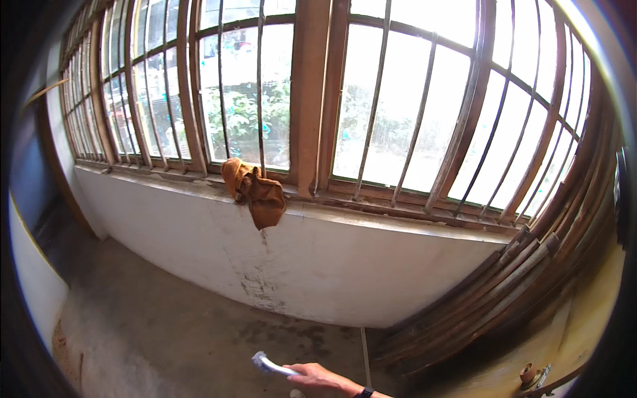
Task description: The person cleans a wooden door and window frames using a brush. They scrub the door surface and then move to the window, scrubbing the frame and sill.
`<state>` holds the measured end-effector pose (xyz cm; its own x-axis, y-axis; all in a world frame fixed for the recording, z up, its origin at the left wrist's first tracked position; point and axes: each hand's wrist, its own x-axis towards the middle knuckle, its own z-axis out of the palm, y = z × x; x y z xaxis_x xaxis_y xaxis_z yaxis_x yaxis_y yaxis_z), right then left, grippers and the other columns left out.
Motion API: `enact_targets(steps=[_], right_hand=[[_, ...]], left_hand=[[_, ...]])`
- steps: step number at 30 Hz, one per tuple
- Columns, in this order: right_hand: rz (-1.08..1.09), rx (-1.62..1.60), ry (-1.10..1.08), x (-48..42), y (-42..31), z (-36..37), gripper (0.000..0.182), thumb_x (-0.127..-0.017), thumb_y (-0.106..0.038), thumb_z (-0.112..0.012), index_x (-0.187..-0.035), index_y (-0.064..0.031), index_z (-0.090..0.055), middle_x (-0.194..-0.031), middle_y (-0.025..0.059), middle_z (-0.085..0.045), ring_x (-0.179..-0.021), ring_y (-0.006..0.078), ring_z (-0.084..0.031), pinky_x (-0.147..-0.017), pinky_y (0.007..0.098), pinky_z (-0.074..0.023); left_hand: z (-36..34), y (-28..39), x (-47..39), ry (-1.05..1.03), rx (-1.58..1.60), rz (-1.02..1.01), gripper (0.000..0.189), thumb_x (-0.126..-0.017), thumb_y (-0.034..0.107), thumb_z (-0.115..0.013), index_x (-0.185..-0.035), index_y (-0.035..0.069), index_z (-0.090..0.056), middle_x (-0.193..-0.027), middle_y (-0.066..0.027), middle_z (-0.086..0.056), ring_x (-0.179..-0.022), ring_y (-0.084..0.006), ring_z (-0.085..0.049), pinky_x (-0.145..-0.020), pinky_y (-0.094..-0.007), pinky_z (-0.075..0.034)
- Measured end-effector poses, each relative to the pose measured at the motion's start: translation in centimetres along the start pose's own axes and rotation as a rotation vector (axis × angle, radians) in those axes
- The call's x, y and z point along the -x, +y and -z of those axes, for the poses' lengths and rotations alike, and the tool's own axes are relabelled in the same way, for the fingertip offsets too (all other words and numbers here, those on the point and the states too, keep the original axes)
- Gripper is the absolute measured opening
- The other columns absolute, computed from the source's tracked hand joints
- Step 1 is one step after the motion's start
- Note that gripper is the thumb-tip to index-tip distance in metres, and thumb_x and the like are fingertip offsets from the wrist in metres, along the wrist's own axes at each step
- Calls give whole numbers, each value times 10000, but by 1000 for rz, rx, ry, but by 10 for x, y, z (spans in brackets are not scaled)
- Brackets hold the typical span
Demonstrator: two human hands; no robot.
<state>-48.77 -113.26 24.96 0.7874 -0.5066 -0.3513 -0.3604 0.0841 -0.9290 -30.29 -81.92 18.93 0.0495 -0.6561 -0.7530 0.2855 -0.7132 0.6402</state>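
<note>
Low in the picture, my right hand [313,375] grips the white handle of a small brush [268,364]. Its pale bristle head points to the left, held over the concrete floor. A dark band [367,392] circles the wrist. My left hand is out of view. Ahead of me, a crumpled orange-brown cloth [261,191] hangs over the edge of the window sill [199,189], against the bars. Below it, dark stains run down the white wall [318,263].
Wooden-framed windows [313,99] with upright metal bars span the wall above the sill. Several long wooden boards [497,298] lean at the right. A doorknob [528,373] shows at the lower right. Damp-looking patches mark the concrete floor [174,328]. A white wall edge [35,278] stands at the left.
</note>
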Motion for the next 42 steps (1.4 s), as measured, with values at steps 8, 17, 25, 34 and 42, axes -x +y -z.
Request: enact_targets(steps=[8, 17, 25, 34, 42], right_hand=[[-151, -244, 656, 53, -6, 135, 447, -837, -233, -625, -1258, -121, -521, -693, -57, -525, -560, 26, -471, -483, 177, -388], [12, 529, 1436, 79, -74, 307, 329, -840, -199, -589, -1154, -101, -576, -842, 171, -590, -739, 296, -598, -676, 363, -483], [-373, 987, 1359, 62, -78, 378, 373, -833, -236, -565, -1195, -158, -521, -822, 157, -613, -757, 326, -623, -678, 419, -505], [-256, 1036, 1217, 36, -91, 355, 332, -851, -211, -540, -1164, -111, -497, -763, 164, -619, -682, 354, -616, -594, 429, -504], [-325, 1072, 1272, 52, -80, 380, 343, -851, -225, -545, -1164, -98, -485, -685, 139, -602, -613, 320, -620, -548, 413, -513]], left_hand=[[56, 42, -54, 125, -124, 178, 370, -868, 338, -571, -1155, 106, -549, -879, -36, -611, -702, -128, -588, -593, -263, -491], [55, 94, -169, 164, -113, -18, 389, -882, 347, -555, -1171, 86, -535, -975, -53, -606, -691, -110, -575, -579, -239, -489], [-24, 202, -181, 174, -165, 0, 400, -891, 356, -531, -1186, 87, -534, -986, -59, -611, -738, -133, -582, -649, -259, -484], [-73, 260, -240, 110, -4, -207, 371, -875, 331, -568, -1148, 79, -567, -1002, -55, -604, -786, -122, -575, -709, -249, -471], [-75, 293, -295, 133, 4, -128, 347, -859, 337, -597, -1069, 61, -578, -882, -45, -611, -730, -136, -595, -646, -268, -481]])
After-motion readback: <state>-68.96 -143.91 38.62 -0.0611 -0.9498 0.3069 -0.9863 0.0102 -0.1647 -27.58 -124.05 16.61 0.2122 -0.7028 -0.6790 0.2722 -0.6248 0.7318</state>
